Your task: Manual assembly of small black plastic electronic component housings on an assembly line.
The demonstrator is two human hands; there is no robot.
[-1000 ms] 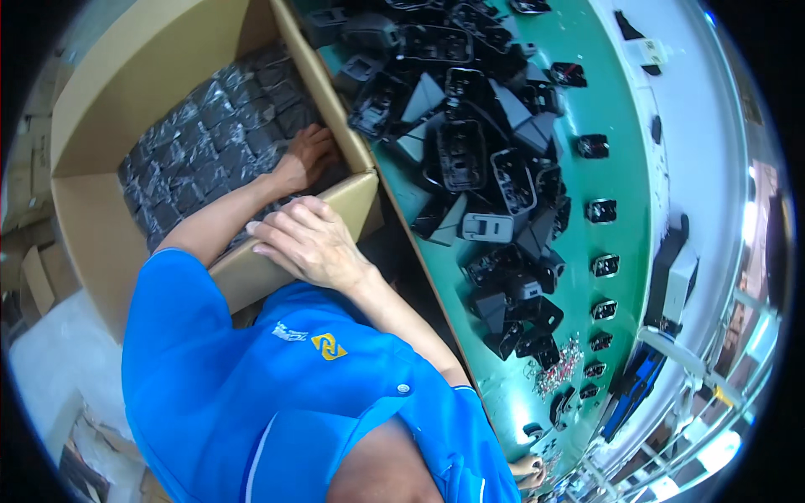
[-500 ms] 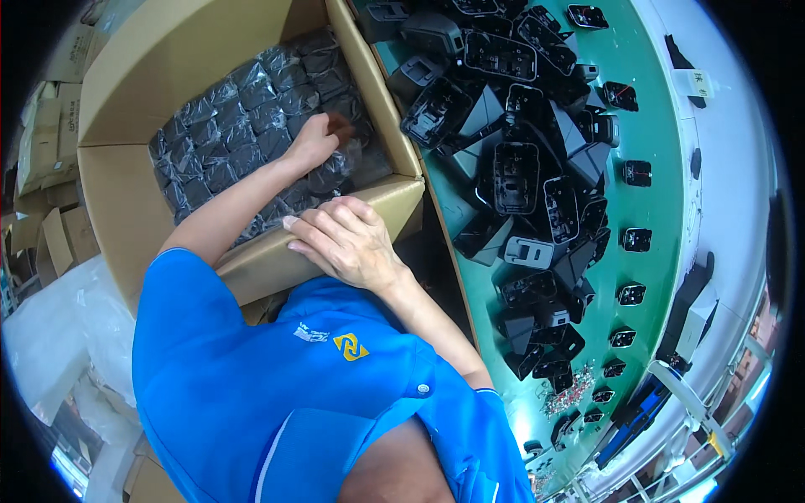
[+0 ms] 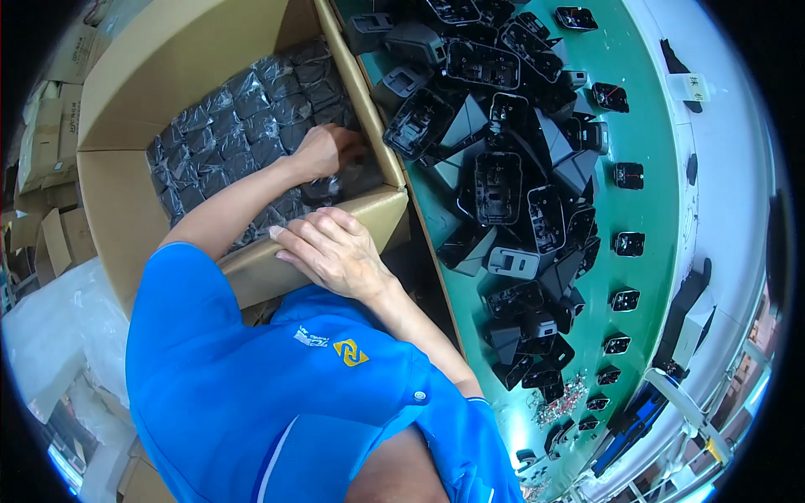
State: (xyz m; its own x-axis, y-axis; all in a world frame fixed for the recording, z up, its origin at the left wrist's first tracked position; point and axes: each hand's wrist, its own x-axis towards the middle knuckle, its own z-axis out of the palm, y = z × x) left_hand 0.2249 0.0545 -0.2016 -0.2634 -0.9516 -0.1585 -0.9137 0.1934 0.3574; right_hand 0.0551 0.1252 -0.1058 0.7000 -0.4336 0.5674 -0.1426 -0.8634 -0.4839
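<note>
A large cardboard box (image 3: 117,197) stands in front of me, holding rows of black parts (image 3: 239,126) in clear plastic wrap. My left hand (image 3: 323,152) reaches down inside it, near the right wall. Its fingers are curled downward among the wrapped pieces, and their tips are hidden, so what they hold cannot be made out. My right hand (image 3: 335,256) is bent over the near rim of the box, back of the hand up, gripping the cardboard edge.
Right of the box, a green worktable (image 3: 646,142) bears a heap of black plastic housings (image 3: 499,189). Several small housings (image 3: 628,244) line its far side, beside a white strip. Other cardboard boxes (image 3: 50,138) and clear plastic sheeting (image 3: 67,318) lie at the left.
My left hand has moved slightly down and to the right, deeper toward the box's right wall. The right hand keeps to the rim. The view has shifted a little.
</note>
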